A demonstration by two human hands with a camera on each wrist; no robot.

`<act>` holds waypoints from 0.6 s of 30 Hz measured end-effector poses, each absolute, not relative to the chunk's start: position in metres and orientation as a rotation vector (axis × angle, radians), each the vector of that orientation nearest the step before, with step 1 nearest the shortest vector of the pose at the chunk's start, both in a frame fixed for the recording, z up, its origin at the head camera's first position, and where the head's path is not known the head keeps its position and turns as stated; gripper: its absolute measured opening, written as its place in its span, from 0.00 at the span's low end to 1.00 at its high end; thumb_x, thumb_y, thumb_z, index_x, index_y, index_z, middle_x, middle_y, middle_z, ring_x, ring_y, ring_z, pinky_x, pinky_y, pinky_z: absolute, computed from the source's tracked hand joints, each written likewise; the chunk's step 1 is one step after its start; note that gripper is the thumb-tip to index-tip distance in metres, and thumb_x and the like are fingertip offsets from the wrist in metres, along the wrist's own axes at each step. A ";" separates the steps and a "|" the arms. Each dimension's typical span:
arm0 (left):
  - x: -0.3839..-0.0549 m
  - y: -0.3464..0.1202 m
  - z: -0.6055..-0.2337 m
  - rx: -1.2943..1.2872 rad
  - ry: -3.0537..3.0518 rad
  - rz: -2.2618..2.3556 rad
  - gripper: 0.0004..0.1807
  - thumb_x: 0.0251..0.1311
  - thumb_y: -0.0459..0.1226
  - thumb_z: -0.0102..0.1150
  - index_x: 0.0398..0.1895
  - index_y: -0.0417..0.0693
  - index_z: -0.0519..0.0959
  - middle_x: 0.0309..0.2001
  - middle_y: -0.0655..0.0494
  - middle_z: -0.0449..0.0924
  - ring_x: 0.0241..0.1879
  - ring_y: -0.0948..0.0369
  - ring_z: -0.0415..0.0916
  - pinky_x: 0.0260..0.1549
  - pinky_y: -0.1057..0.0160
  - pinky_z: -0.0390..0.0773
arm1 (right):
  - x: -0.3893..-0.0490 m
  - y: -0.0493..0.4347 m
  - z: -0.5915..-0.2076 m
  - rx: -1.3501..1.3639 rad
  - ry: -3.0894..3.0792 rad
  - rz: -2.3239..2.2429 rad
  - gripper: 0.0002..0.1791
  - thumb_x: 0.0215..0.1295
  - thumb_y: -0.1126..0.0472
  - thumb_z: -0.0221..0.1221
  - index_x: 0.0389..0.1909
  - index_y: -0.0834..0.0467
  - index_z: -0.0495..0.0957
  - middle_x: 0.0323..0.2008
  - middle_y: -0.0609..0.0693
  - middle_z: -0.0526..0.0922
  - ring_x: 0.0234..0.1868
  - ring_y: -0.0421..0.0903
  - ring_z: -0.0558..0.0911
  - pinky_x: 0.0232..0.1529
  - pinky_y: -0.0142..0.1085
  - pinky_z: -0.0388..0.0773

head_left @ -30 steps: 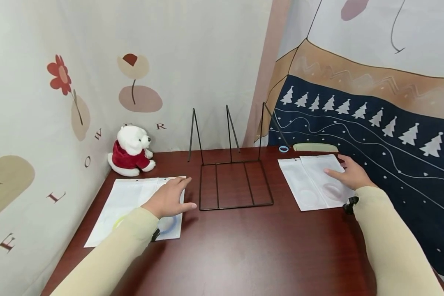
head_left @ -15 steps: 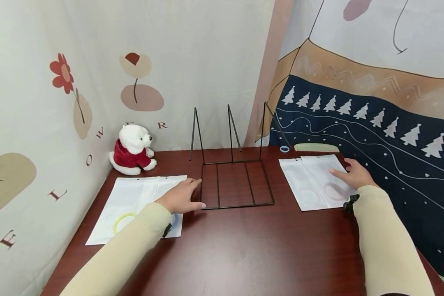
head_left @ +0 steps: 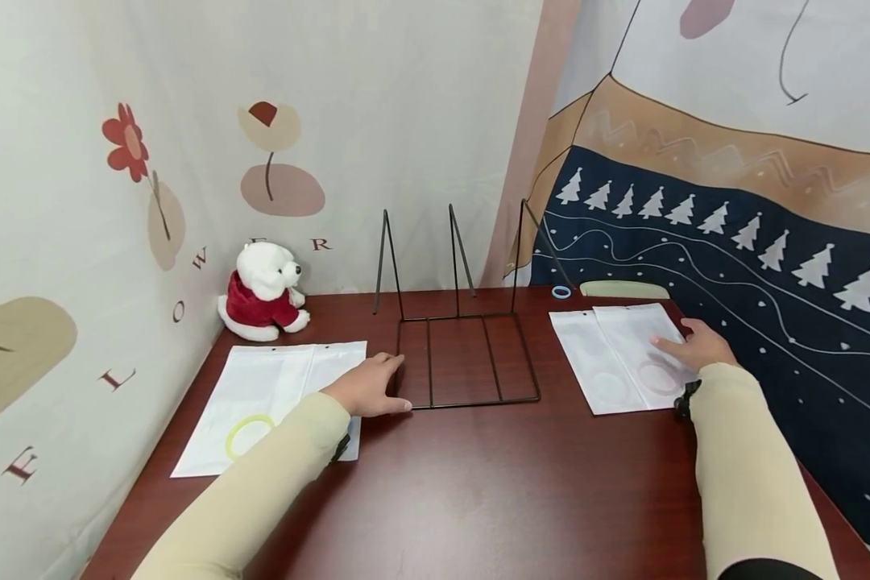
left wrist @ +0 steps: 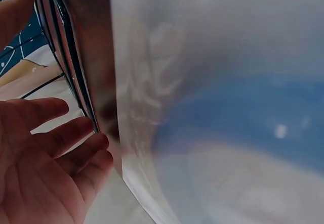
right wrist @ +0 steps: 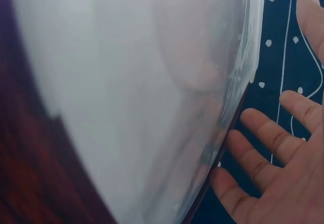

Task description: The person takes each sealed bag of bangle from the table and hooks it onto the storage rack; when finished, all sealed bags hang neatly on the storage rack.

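In the head view my left hand [head_left: 366, 385] is at the left side of a black wire rack [head_left: 471, 403], thumb and fingers spread at its frame. The left wrist view shows its fingers [left wrist: 83, 130] relaxed, the tips close by the rack's wires. Under that forearm lie white plastic pouches [head_left: 261, 370] with a yellow ring [head_left: 234, 435] and a blue ring [left wrist: 228, 107] showing. My right hand [head_left: 699, 346] hovers at the right edge of another pair of white pouches [head_left: 587, 338], in which faint rings show. Its fingers [right wrist: 263, 133] are spread, holding nothing.
Behind the left pouches sits a white plush bear [head_left: 261, 302] in a red coat. A small light blue ring [head_left: 561, 292] and a long pale green object [head_left: 623, 289] lie at the back right. Patterned cloths [head_left: 420, 121] hang along the back and sides of the brown table [head_left: 493, 483].
My left hand has moved right, from over the left pouches to the rack's left side. My right hand has shifted slightly right and down beside the right pouches. The rack looks unmoved.
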State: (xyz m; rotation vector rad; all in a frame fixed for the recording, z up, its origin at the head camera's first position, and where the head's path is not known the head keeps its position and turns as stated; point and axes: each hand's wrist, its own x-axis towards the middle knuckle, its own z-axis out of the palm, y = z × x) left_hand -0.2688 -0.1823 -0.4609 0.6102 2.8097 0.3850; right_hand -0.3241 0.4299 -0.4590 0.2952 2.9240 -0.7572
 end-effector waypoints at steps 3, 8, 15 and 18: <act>-0.269 -0.181 -0.460 0.588 2.804 0.365 0.54 0.64 0.57 0.69 0.81 0.33 0.60 0.77 0.34 0.63 0.76 0.41 0.64 0.73 0.43 0.68 | -0.328 0.431 -0.461 0.291 2.929 -0.747 0.68 0.64 0.22 0.59 0.80 0.74 0.48 0.72 0.82 0.59 0.67 0.76 0.67 0.69 0.69 0.67; -0.271 -0.178 -0.458 0.565 2.798 0.325 0.54 0.64 0.57 0.70 0.80 0.31 0.59 0.77 0.33 0.63 0.77 0.41 0.64 0.74 0.44 0.67 | -0.332 0.432 -0.461 0.325 2.913 -0.738 0.70 0.60 0.21 0.60 0.79 0.74 0.49 0.73 0.82 0.58 0.67 0.76 0.66 0.69 0.69 0.68; -0.274 -0.173 -0.458 0.541 2.794 0.266 0.54 0.64 0.57 0.71 0.80 0.31 0.60 0.77 0.34 0.63 0.77 0.41 0.64 0.74 0.45 0.67 | -0.334 0.435 -0.465 0.364 2.911 -0.702 0.67 0.62 0.25 0.62 0.77 0.77 0.52 0.72 0.82 0.59 0.67 0.77 0.66 0.69 0.70 0.67; -0.274 -0.172 -0.455 0.521 2.782 0.258 0.54 0.64 0.57 0.71 0.80 0.31 0.60 0.78 0.34 0.62 0.77 0.40 0.62 0.75 0.45 0.66 | -0.335 0.437 -0.467 0.375 2.911 -0.692 0.66 0.62 0.26 0.63 0.77 0.77 0.53 0.73 0.81 0.58 0.68 0.77 0.65 0.70 0.70 0.66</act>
